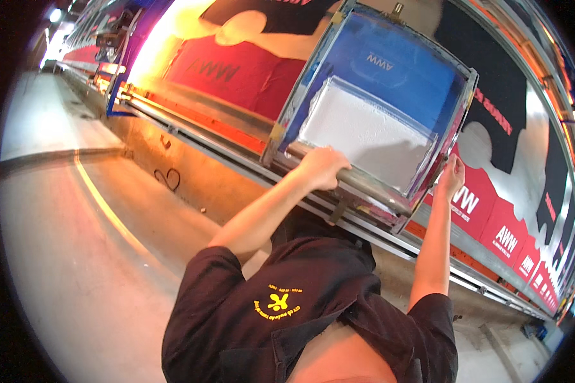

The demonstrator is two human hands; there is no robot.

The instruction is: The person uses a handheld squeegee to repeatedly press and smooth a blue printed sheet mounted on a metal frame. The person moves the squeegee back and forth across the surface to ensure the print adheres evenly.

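A screen-printing frame [464, 102] with blue mesh [396, 60] lies tilted in front of me on a long printing table. White ink [370, 131] covers the nearer half of the mesh. Along the near end of the ink runs a long squeegee [377, 191], and my left hand [324, 168] is wrapped over its left part. My right hand [452, 175] is at the right side of the frame, its fingers closed at the frame's edge; the exact grip is partly hidden.
Printed panels in red, black and pale tones [485, 217] lie along the table on both sides of the frame. A metal rail [230, 159] follows the table's near edge. To the left, a glowing orange light [150, 51] shines beside a blue bracket [114, 96]; a walkway [51, 210] runs alongside.
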